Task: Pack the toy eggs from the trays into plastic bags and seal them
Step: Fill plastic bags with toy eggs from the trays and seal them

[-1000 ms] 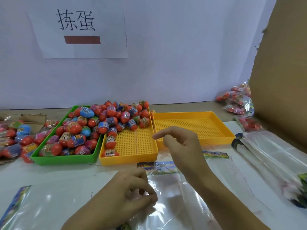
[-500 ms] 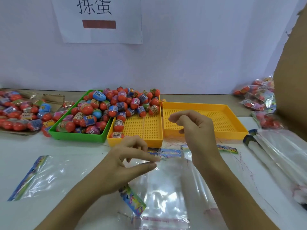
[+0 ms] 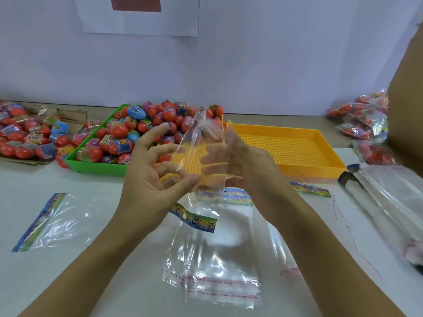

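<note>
left hand [image 3: 155,179]: raised over the table [image 3: 91,277], palm toward the camera, fingers spread and bent; thumb and a fingertip pinch the left edge of a clear bag [image 3: 201,152].
right hand [image 3: 249,165]: raised opposite, fingers behind or inside the same bag, seen through the film; holds its right side, exact grip blurred.
clear bag: held upright in the air between both hands, in front of the trays, its upper end crumpled, its printed header strip [image 3: 194,218] hanging below the left hand.
eggs [image 3: 142,131]: mostly red, some blue and pink, heaped in the green tray [image 3: 96,167] and spilling onto the near yellow tray [image 3: 190,156], which is largely hidden by the hands.
far yellow tray [image 3: 293,149]: just right of the other, perforated floor showing.
flat bags [image 3: 219,266]: several lying on the table under the hands, overlapping; one more [image 3: 45,223] lying apart to the left.
bag stack [image 3: 393,197]: at the right edge of the table.
loose eggs [image 3: 25,138]: on cardboard left of the green tray.
filled bags [image 3: 364,124]: piled at far right beside a cardboard panel [image 3: 407,115].
paper sign [image 3: 139,14]: on the wall behind.
</note>
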`<action>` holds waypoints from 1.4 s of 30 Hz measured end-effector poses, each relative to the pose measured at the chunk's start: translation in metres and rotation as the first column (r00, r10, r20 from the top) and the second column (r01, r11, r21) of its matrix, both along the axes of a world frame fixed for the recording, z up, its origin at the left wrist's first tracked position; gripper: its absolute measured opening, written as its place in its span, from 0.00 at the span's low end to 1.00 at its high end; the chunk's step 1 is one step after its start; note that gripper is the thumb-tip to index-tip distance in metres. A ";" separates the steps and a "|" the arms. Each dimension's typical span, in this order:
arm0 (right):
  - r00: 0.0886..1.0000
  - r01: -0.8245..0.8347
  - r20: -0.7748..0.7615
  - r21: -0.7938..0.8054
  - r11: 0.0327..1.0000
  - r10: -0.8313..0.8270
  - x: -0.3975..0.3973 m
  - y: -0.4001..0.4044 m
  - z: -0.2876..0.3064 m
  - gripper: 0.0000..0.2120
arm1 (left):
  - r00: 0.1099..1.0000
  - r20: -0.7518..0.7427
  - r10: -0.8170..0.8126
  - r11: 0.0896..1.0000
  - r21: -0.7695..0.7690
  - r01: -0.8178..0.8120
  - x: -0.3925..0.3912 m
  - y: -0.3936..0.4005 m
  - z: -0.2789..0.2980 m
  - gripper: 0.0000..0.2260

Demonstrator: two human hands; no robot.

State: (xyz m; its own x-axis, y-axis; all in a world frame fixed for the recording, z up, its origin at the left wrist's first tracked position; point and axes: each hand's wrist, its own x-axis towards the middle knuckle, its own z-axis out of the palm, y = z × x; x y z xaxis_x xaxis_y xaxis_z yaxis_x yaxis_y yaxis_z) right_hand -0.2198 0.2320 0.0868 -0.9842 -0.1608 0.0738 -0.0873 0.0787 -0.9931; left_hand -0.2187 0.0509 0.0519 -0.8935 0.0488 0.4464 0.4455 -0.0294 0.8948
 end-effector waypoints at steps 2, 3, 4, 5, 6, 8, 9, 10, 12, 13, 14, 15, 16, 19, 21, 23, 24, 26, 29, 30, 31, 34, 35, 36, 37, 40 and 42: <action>1.000 -0.006 -0.019 -0.029 1.000 0.005 -0.001 -0.001 0.001 0.35 | 0.999 0.020 -0.034 0.999 0.029 0.033 -0.001 -0.001 -0.003 0.39; 1.000 -0.017 -0.022 -0.053 0.998 0.016 -0.002 -0.001 0.001 0.41 | 0.998 0.043 -0.051 0.998 0.046 0.049 -0.001 -0.002 -0.004 0.39; 0.999 -0.037 -0.021 -0.084 0.996 0.035 -0.002 -0.001 0.001 0.46 | 0.995 0.074 -0.061 0.997 0.061 0.056 -0.001 -0.004 -0.004 0.38; 0.999 -0.053 -0.019 -0.113 0.992 0.051 -0.002 -0.001 0.001 0.47 | 0.992 0.104 -0.066 0.996 0.070 0.059 -0.002 -0.006 -0.004 0.36; 0.998 -0.054 -0.031 -0.127 0.990 0.050 -0.001 -0.002 0.001 0.43 | 0.990 0.121 -0.075 0.995 0.067 0.068 -0.002 -0.007 -0.003 0.31; 0.995 -0.016 -0.097 -0.120 0.993 0.005 0.000 -0.001 -0.002 0.21 | 0.985 0.124 -0.120 0.992 0.054 0.114 -0.003 -0.008 -0.001 0.21; 0.992 0.010 -0.122 -0.113 0.994 -0.024 0.001 -0.002 -0.003 0.11 | 0.979 0.131 -0.156 0.987 0.071 0.147 -0.003 -0.009 0.000 0.18; 0.991 0.029 -0.129 -0.111 0.993 -0.044 0.002 -0.002 -0.004 0.06 | 0.971 0.144 -0.193 0.978 0.110 0.178 -0.003 -0.008 0.001 0.18; 0.992 0.033 -0.113 -0.118 0.992 -0.046 0.003 -0.002 -0.007 0.06 | 0.952 0.173 -0.252 0.953 0.216 0.213 -0.002 -0.007 0.005 0.18; 0.993 0.027 -0.113 -0.126 0.992 -0.041 0.002 -0.002 -0.007 0.06 | 0.950 0.179 -0.257 0.945 0.254 0.208 -0.002 -0.007 0.007 0.14; 0.993 0.017 -0.117 -0.129 0.992 -0.032 0.002 -0.002 -0.007 0.07 | 0.954 0.179 -0.241 0.945 0.267 0.188 -0.002 -0.008 0.008 0.11; 0.992 0.009 -0.120 -0.129 0.992 -0.024 0.003 -0.003 -0.007 0.07 | 0.962 0.175 -0.211 0.952 0.260 0.162 -0.002 -0.008 0.008 0.08; 0.992 0.003 -0.121 -0.130 0.992 -0.019 0.003 -0.003 -0.007 0.08 | 0.969 0.168 -0.183 0.960 0.244 0.139 -0.002 -0.009 0.008 0.07; 0.991 0.005 -0.135 -0.131 0.991 -0.022 0.003 -0.006 -0.009 0.03 | 0.974 0.147 -0.171 0.969 0.204 0.139 -0.002 -0.010 0.007 0.06; 0.978 0.075 -0.187 -0.101 0.992 -0.093 0.004 -0.008 -0.008 0.12 | 0.966 0.153 -0.211 0.964 0.196 0.179 -0.002 -0.011 0.008 0.09; 0.946 0.149 -0.284 -0.055 0.987 -0.159 0.005 -0.007 -0.008 0.25 | 0.951 0.156 -0.268 0.956 0.166 0.242 -0.002 -0.013 0.009 0.09; 0.927 0.157 -0.335 -0.055 0.986 -0.166 0.006 -0.007 -0.008 0.28 | 0.945 0.156 -0.287 0.953 0.149 0.264 -0.001 -0.013 0.009 0.09; 0.894 0.144 -0.420 -0.064 0.988 -0.158 0.007 -0.007 -0.007 0.30 | 0.944 0.153 -0.293 0.953 0.131 0.274 0.000 -0.012 0.009 0.08; 0.817 0.207 -0.560 0.061 0.976 -0.139 0.008 -0.005 -0.008 0.29 | 0.947 0.144 -0.287 0.957 0.087 0.277 0.001 -0.009 0.008 0.09; 0.794 0.220 -0.595 0.089 0.971 -0.126 0.008 -0.005 -0.008 0.26 | 0.947 0.143 -0.289 0.957 0.072 0.281 0.001 -0.009 0.008 0.09; 0.783 0.225 -0.610 0.096 0.970 -0.121 0.008 -0.006 -0.008 0.23 | 0.946 0.145 -0.291 0.957 0.059 0.285 0.002 -0.009 0.009 0.09; 0.768 0.230 -0.630 0.097 0.968 -0.119 0.008 -0.006 -0.009 0.14 | 0.937 0.158 -0.312 0.949 0.004 0.316 0.003 -0.010 0.010 0.08; 0.761 0.238 -0.637 0.100 0.966 -0.121 0.007 -0.006 -0.009 0.10 | 0.934 0.156 -0.322 0.944 -0.018 0.329 0.003 -0.010 0.010 0.07; 0.760 0.256 -0.633 0.083 0.963 -0.147 0.006 -0.005 -0.009 0.08 | 0.931 0.156 -0.329 0.941 -0.033 0.337 0.003 -0.011 0.010 0.06; 0.767 0.287 -0.606 0.032 0.957 -0.210 0.005 -0.003 -0.008 0.06 | 0.930 0.158 -0.331 0.939 -0.037 0.341 0.002 -0.011 0.009 0.06; 0.789 0.434 -0.395 -0.184 0.882 -0.471 0.000 0.011 0.000 0.05 | 0.945 0.150 -0.290 0.954 -0.026 0.297 0.001 -0.012 0.008 0.05; 0.814 0.545 -0.206 -0.057 0.837 -0.544 -0.005 0.022 0.006 0.11 | 0.950 0.130 -0.285 0.958 0.028 0.284 0.001 -0.013 0.008 0.04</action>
State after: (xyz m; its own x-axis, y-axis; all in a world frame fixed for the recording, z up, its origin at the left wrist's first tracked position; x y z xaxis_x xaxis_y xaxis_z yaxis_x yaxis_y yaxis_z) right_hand -0.2251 0.2544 0.0925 -0.8734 0.3958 0.2837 -0.2299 0.1785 -0.9567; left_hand -0.2174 0.0381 0.0603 -0.8940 0.3059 0.3273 0.2957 -0.1459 0.9441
